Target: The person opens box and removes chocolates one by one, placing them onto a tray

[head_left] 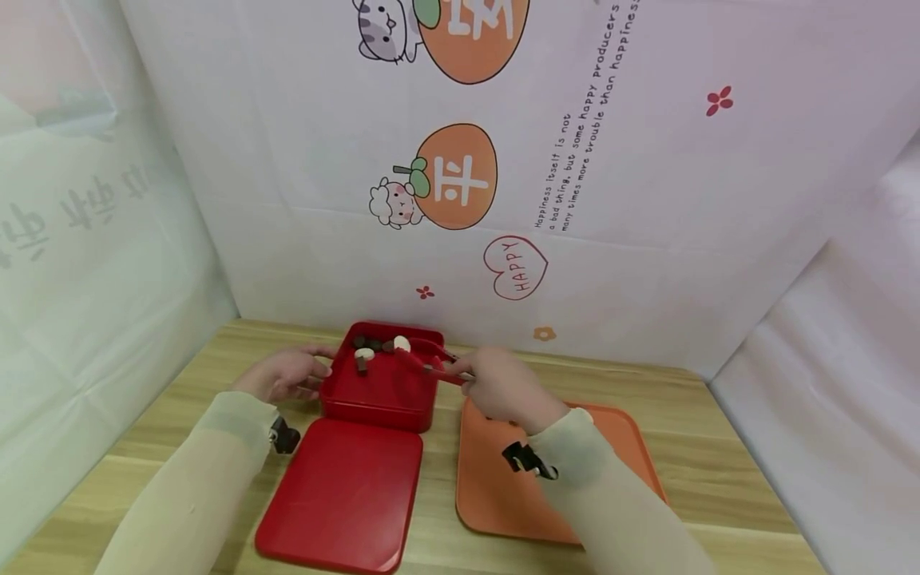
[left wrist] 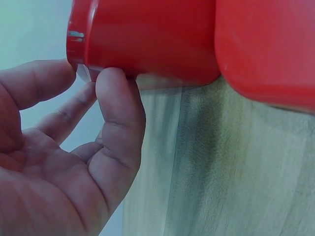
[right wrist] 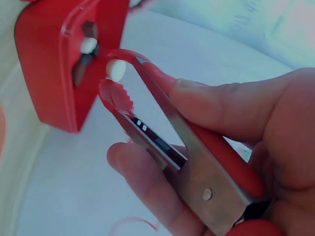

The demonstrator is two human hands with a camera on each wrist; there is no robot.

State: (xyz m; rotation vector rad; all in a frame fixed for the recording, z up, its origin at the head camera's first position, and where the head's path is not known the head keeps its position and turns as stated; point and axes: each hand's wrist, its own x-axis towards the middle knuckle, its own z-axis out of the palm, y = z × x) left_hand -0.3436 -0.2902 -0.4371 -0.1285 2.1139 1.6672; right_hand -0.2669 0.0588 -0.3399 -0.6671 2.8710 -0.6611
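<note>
In the head view, a red open box [head_left: 381, 391] holds several small dark pieces [head_left: 362, 365] and a white rounded piece [head_left: 364, 354]. My left hand [head_left: 291, 371] touches its left side; the left wrist view has bent fingers [left wrist: 118, 118] against the outer wall near the rim. My right hand [head_left: 506, 387] grips red-handled metal tongs [right wrist: 197, 172], which reach over the box's right wall. Another white rounded piece [right wrist: 116, 70] sits between the tong tips, which stand slightly apart; how firmly it is held cannot be told.
A flat red lid [head_left: 345, 491] lies in front of the box. To the right, an orange tray [head_left: 496, 495] lies partly under my right forearm, with small pieces partly hidden by the hand. A printed white cloth [head_left: 611, 303] hangs behind the wooden table [head_left: 726, 479].
</note>
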